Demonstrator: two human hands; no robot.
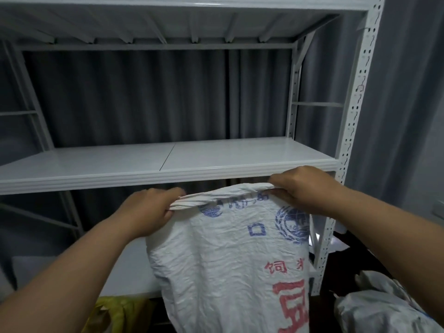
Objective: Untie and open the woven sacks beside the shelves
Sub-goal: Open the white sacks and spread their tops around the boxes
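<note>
1. A person's two bare forearms reach forward from the near edge of the view toward a white metal shelf unit (168, 169).
2. Between the hands hangs a white woven sack (228, 255), crumpled, printed with blue emblems and characters near the top and red characters lower on its right side.
3. The sack is held up in front of the shelf unit, its top edge just below the front lip of the middle shelf, its body hanging down past the bottom of the view.
4. The left hand (149, 210) grips the left end of the sack's top edge, fingers curled around the bunched rim.
5. The right hand (302, 188) grips the right end of the same rim, fingers folded over the cloth and thumb beneath.
6. The rim is stretched nearly flat between the two hands, with its layers lying close together.
7. Dark grey curtains (144, 97) hang behind the shelves.
8. A yellow bag (115, 313) sits low on the left, partly behind the sack.
9. Pale bundles (379, 311), perhaps more sacks, lie at lower right, beside the shelf's upright post (355, 111).
</note>
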